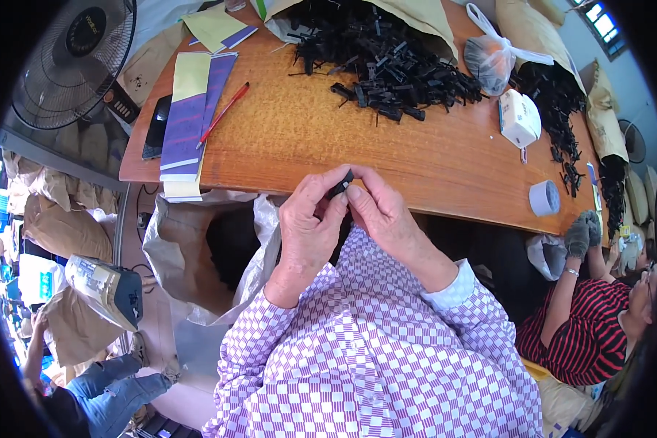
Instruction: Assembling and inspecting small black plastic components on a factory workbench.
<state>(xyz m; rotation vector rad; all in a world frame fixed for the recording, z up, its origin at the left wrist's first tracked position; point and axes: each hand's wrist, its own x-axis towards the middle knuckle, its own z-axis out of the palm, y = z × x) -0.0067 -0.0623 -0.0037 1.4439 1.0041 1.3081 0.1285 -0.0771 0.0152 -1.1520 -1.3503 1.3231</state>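
Note:
Both my hands meet in front of my chest, just past the near edge of the wooden table [270, 139]. A small black plastic part [341, 184] is pinched between them. My left hand [310, 212] is closed, thumb and fingertips on the part's left side. From the right, my right hand [379, 204] grips the same part, its thumb pressed against it. The part's finer shape is covered by my fingers. Farther back lies a big heap of similar black plastic parts [394, 73], spilling from a brown paper sack [423, 22].
An open white sack [168, 248] with dark contents stands left below the table edge. On the table lie purple-and-yellow papers [190, 109], a red pen [224, 115], a white box [519, 119] and a tape roll [544, 198]. A gloved co-worker [584, 314] sits at right.

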